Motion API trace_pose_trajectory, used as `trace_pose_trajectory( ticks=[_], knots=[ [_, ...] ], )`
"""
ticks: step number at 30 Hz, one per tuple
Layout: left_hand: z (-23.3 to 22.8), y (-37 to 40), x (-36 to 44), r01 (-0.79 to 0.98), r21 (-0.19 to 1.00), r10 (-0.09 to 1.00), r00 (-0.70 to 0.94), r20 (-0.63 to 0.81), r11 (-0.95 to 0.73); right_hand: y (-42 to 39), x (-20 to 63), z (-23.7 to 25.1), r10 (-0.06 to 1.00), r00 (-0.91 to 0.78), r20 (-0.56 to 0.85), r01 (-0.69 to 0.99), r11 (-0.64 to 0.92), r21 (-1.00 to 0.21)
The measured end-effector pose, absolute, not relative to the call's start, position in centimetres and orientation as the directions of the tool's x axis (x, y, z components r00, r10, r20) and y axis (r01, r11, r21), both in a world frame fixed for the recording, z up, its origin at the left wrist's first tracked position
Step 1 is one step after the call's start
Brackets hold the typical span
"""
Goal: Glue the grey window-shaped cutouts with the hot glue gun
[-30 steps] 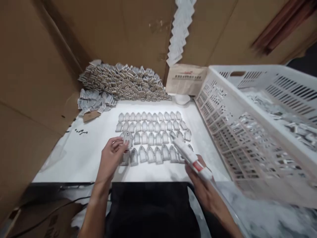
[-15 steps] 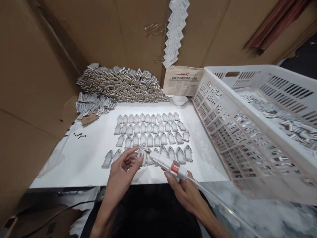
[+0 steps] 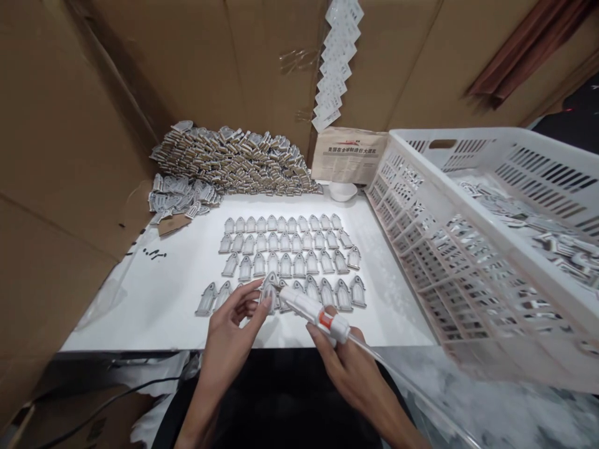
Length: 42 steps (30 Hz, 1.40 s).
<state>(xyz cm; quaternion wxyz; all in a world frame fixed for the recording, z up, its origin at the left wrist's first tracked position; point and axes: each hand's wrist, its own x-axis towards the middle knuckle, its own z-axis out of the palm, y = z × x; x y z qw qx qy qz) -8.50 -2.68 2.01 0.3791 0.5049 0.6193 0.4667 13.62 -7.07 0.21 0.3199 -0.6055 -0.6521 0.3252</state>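
Left hand (image 3: 234,318) pinches one small arch-shaped piece (image 3: 270,288) above the counter's (image 3: 154,299) front row, while the right hand (image 3: 344,358) grips a white applicator pen (image 3: 311,310), tip touching it: gluing looks underway. Next calls for setting it squarely in line. Cardboard walls (image 3: 70,156), stacked pieces (image 3: 229,159), white crate (image 3: 468,249) surround.

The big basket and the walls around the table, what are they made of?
The basket looks like white moulded plastic: smooth, with rows of slots. The walls look like brown cardboard: matt, creased, with tape. The small pieces on the table look grey and dull; metal or plastic, I cannot tell.
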Motion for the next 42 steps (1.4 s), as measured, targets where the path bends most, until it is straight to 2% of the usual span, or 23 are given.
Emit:
trace_pose_trajectory(
  ticks=[6, 9, 12, 17, 22, 29, 34, 38, 40, 42],
  knots=[
    [1.7, -2.7, -9.1, 0.497, 0.865, 0.986, -0.096, 0.134, -0.069, -6.3, 14.2, 3.3, 0.966, -0.257, -0.029, 0.648, 0.15, -0.746],
    [1.1, -2.1, -9.7, 0.395, 0.919, 0.982, -0.168, 0.091, -0.018, -6.5, 14.9, 3.5, 0.962, -0.273, -0.011, 0.651, 0.176, -0.739],
    [0.7, -1.7, -10.3, 0.26, 0.963, 0.971, -0.239, -0.012, 0.076, -6.9, 15.6, 3.2, 0.967, -0.251, -0.045, 0.578, 0.113, -0.808],
    [1.5, -1.8, -10.9, 0.143, 0.977, 0.966, -0.226, -0.122, 0.157, -7.3, 15.5, 3.0, 0.963, -0.22, -0.154, 0.55, -0.008, -0.835],
    [2.2, -2.2, -10.6, 0.104, 0.975, 0.962, -0.212, -0.172, 0.197, -7.4, 14.3, 1.5, 0.946, -0.261, -0.19, 0.549, -0.017, -0.836],
    [1.8, -2.2, -10.7, 0.095, 0.976, 0.964, -0.202, -0.172, 0.194, -8.0, 14.0, -1.4, 0.956, -0.254, -0.146, 0.543, 0.017, -0.839],
    [1.5, -2.2, -10.8, 0.126, 0.974, 0.965, -0.206, -0.159, 0.188, -7.9, 13.8, -0.6, 0.96, -0.268, -0.086, 0.581, 0.09, -0.809],
    [0.9, -2.4, -10.7, 0.181, 0.968, 0.967, -0.215, -0.134, 0.174, -7.4, 13.5, 0.7, 0.945, -0.313, -0.095, 0.605, 0.122, -0.787],
    [0.6, -2.6, -10.5, 0.226, 0.961, 0.968, -0.223, -0.111, 0.162, -7.3, 13.2, 1.3, 0.929, -0.356, -0.098, 0.643, 0.167, -0.747],
    [0.3, -2.7, -10.5, 0.281, 0.948, 0.97, -0.227, -0.085, 0.148, -7.4, 12.9, 1.9, 0.91, -0.406, -0.088, 0.708, 0.252, -0.66]
  ],
)
